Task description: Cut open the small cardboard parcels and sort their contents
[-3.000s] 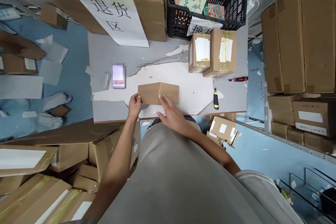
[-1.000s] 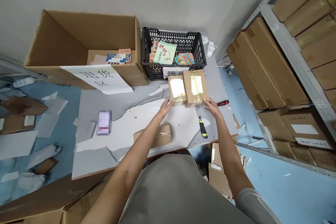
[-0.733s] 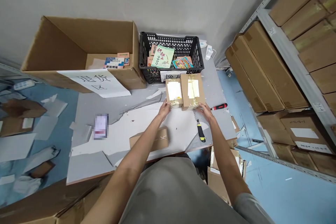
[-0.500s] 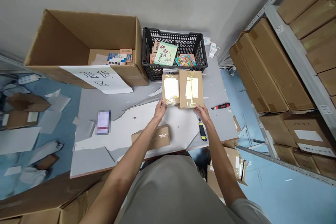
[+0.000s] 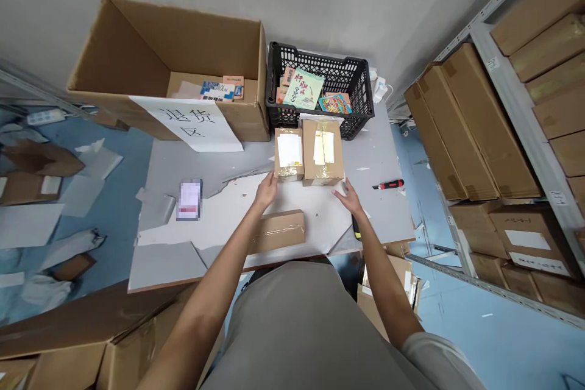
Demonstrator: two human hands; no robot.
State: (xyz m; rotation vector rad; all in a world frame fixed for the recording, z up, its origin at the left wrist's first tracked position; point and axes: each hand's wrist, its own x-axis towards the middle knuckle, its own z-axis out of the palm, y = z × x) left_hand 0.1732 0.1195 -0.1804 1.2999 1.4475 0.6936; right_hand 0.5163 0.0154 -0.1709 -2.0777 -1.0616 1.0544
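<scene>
Two taped cardboard boxes stand side by side against the front of the black crate: a smaller carton (image 5: 289,169) on the left and a larger carton (image 5: 323,174) on the right, both with pale labels on top. My left hand (image 5: 266,191) touches the smaller carton's near left corner with its fingertips, not wrapped round it. Close to the larger carton's near right corner, my right hand (image 5: 348,197) has its thumb and fingers apart and holds nothing. A third, long taped box (image 5: 278,231) lies between my forearms. A yellow-and-black utility knife (image 5: 356,228) is partly hidden by my right wrist.
The black plastic crate (image 5: 320,117) holds booklets. Beside it stands a large open carton (image 5: 219,24) with a handwritten paper sign (image 5: 201,128). A blurred phone-like object (image 5: 189,200) and a red-and-black knife (image 5: 389,184) lie on the table. Shelves of boxes (image 5: 479,122) rise at right.
My right hand has come away from the larger carton, and its fingers have spread. The view has shifted. The two labelled cartons sit slightly further left relative to the crate.
</scene>
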